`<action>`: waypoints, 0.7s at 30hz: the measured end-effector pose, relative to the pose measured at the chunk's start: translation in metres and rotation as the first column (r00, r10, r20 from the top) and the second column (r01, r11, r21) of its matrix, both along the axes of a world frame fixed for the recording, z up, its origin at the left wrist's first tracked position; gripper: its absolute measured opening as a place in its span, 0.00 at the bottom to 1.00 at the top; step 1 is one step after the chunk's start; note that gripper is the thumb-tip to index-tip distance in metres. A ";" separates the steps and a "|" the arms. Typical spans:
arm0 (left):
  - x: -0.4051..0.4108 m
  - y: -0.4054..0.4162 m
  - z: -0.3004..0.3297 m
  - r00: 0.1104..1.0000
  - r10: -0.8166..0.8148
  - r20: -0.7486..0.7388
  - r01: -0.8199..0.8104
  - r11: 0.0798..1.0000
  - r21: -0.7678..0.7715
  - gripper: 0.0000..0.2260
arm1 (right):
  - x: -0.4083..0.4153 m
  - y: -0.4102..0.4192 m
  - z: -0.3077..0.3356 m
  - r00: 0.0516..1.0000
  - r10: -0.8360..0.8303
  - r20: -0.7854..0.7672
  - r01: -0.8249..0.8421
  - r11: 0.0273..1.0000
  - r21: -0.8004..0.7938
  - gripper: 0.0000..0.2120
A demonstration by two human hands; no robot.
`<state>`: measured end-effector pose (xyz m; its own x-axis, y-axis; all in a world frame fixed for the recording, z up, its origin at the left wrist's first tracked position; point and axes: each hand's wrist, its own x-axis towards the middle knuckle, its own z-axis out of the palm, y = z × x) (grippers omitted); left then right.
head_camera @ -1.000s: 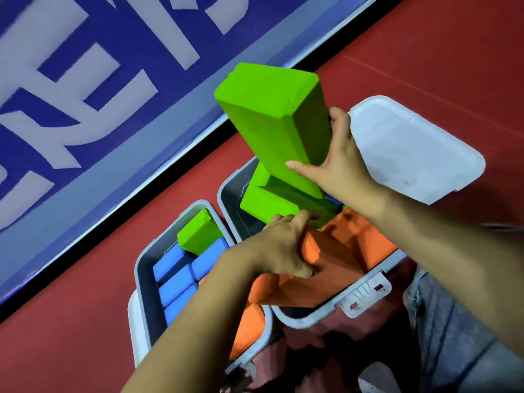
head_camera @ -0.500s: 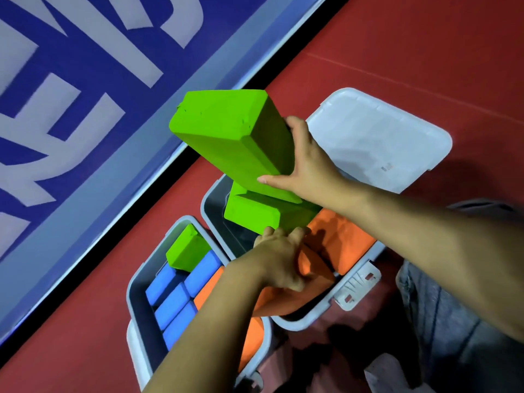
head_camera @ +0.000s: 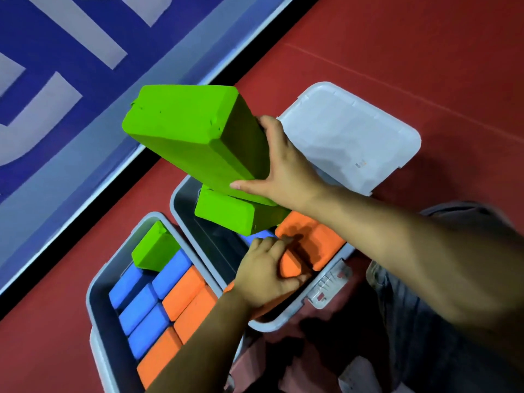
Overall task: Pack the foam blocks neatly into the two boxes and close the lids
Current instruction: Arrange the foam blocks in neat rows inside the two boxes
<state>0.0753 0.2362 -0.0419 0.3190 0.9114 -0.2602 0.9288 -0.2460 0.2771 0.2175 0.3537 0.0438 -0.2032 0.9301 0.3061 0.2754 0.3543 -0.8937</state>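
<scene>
Two grey boxes stand side by side on the red floor. My right hand (head_camera: 283, 168) grips a large green foam block (head_camera: 192, 137), held tilted above the right box (head_camera: 184, 211). A second green block (head_camera: 235, 214) lies under it in that box, beside orange blocks (head_camera: 320, 239). My left hand (head_camera: 266, 273) grips an orange block (head_camera: 289, 265) at the right box's near side, down inside it. The left box (head_camera: 99, 282) holds blue blocks (head_camera: 141, 304), orange blocks (head_camera: 187, 290) and a small green block (head_camera: 154, 248).
The right box's white lid (head_camera: 348, 137) lies open behind it on the floor. A latch (head_camera: 326, 282) hangs at that box's front. A blue banner with white lettering (head_camera: 56, 80) runs along the left. My leg in jeans (head_camera: 425, 336) is at the right.
The orange block in my left hand has sunk lower into the right box. The big green block in my right hand stays raised. The camera view has shifted.
</scene>
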 end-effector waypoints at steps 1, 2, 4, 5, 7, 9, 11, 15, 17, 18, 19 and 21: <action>0.002 -0.005 -0.011 0.999 0.031 -0.016 -0.032 0.999 -0.007 0.37 | 0.000 0.000 -0.001 1.000 -0.001 -0.010 0.001 1.000 -0.006 0.45; 0.003 -0.010 -0.022 0.998 0.059 -0.033 -0.060 0.998 -0.011 0.37 | -0.001 0.000 -0.002 1.000 -0.003 -0.019 0.003 1.000 -0.010 0.45; 0.007 -0.012 -0.039 0.994 0.094 -0.059 -0.095 0.995 -0.019 0.38 | -0.003 0.000 -0.003 1.000 -0.001 -0.030 0.001 1.000 -0.010 0.45; 0.009 -0.009 -0.043 0.993 0.096 -0.072 -0.099 0.994 -0.038 0.40 | -0.004 0.000 -0.003 0.999 0.000 -0.034 0.000 1.000 -0.006 0.45; 0.009 -0.002 -0.047 0.991 0.083 -0.104 -0.093 0.991 -0.095 0.45 | -0.007 0.001 -0.003 0.999 0.009 -0.036 -0.009 1.000 0.003 0.45; 0.004 0.002 -0.045 0.990 0.069 -0.123 -0.086 0.986 -0.142 0.51 | -0.010 0.003 -0.005 0.999 0.026 -0.028 -0.025 1.000 0.006 0.44; 0.001 0.003 -0.041 0.990 0.091 -0.104 -0.107 0.981 -0.163 0.52 | -0.013 0.003 -0.006 0.999 0.046 -0.027 -0.046 0.999 -0.002 0.44; -0.011 -0.006 -0.037 0.904 0.422 0.067 -0.411 0.902 -0.132 0.38 | -0.016 0.003 -0.007 0.997 0.079 -0.021 -0.080 0.997 -0.019 0.45; -0.030 -0.012 -0.043 0.781 0.604 0.156 -0.574 0.794 -0.199 0.35 | -0.018 0.004 -0.007 0.996 0.087 -0.024 -0.087 0.996 -0.003 0.45; -0.038 -0.017 -0.046 0.730 0.663 0.165 -0.603 0.739 -0.299 0.36 | -0.018 0.004 -0.006 0.996 0.089 -0.029 -0.089 0.996 0.002 0.45; -0.042 -0.021 -0.048 0.700 0.700 0.145 -0.602 0.687 -0.407 0.39 | -0.019 0.004 -0.006 0.995 0.090 -0.032 -0.090 0.996 0.003 0.46; -0.038 -0.030 -0.048 0.730 0.680 0.060 -0.558 0.645 -0.522 0.39 | -0.020 0.005 -0.007 0.996 0.087 -0.029 -0.087 0.996 0.009 0.47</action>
<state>0.0375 0.2063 -0.0894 -0.1727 0.7144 -0.6781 0.7064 0.5696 0.4201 0.1980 0.3583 0.0366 -0.2744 0.9069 0.3197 0.2173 0.3824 -0.8981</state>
